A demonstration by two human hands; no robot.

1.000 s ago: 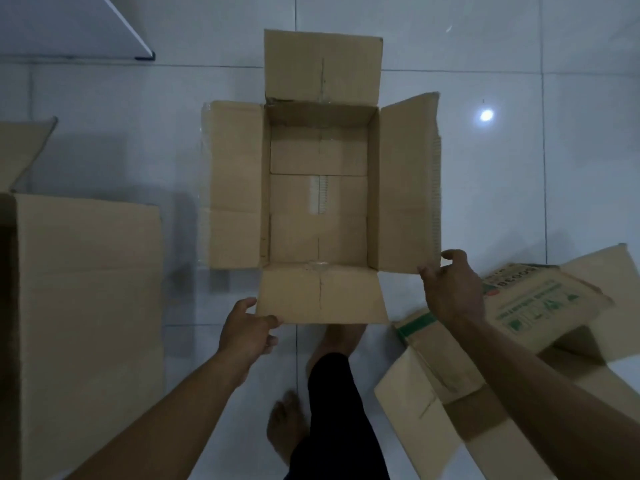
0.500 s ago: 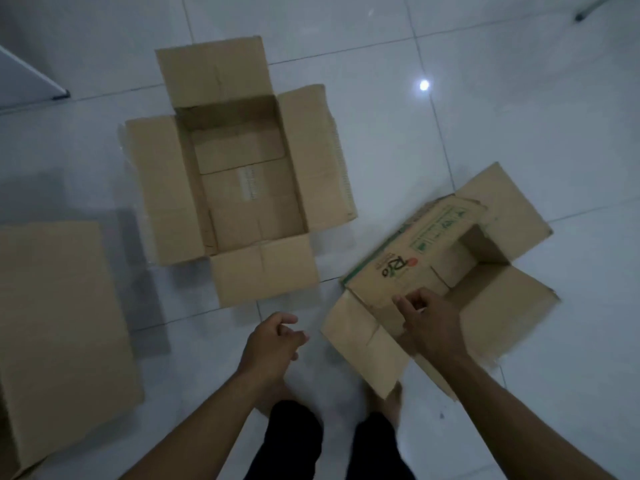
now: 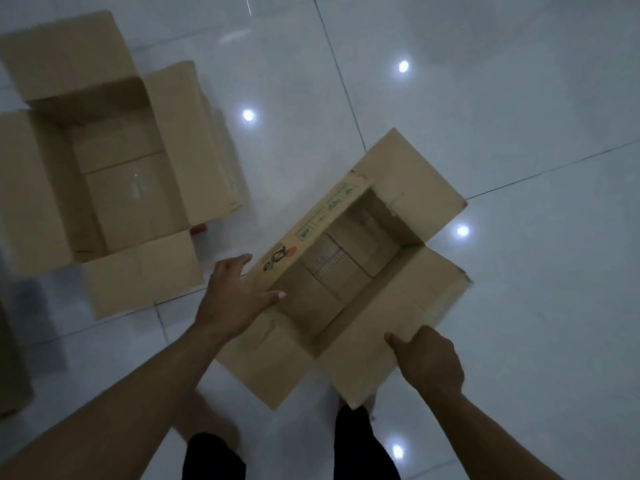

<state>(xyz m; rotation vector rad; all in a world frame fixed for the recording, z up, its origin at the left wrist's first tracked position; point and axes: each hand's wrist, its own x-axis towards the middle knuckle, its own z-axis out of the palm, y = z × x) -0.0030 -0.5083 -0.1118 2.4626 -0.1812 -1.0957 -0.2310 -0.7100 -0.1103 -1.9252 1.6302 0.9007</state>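
Cardboard box (image 3: 349, 268) — rectangular, flaps splayed | left hand (image 3: 239, 299) fingers wide on rim (image 3: 304, 233) | right hand (image 3: 429, 362) fingers gripping flap (image 3: 360, 362)

Printed box: the brown cardboard box with a green and red print (image 3: 349, 275) was half flattened a second ago. Now it stands with its mouth up and its flaps spread.
Left hand: the left hand (image 3: 235, 299) left the near flap of the plain brown cardboard box (image 3: 121, 188) and now lies flat on the printed flap.
Right hand: the right hand (image 3: 429, 362) went from the plain box's right flap to the printed box's near flap, which it grips.
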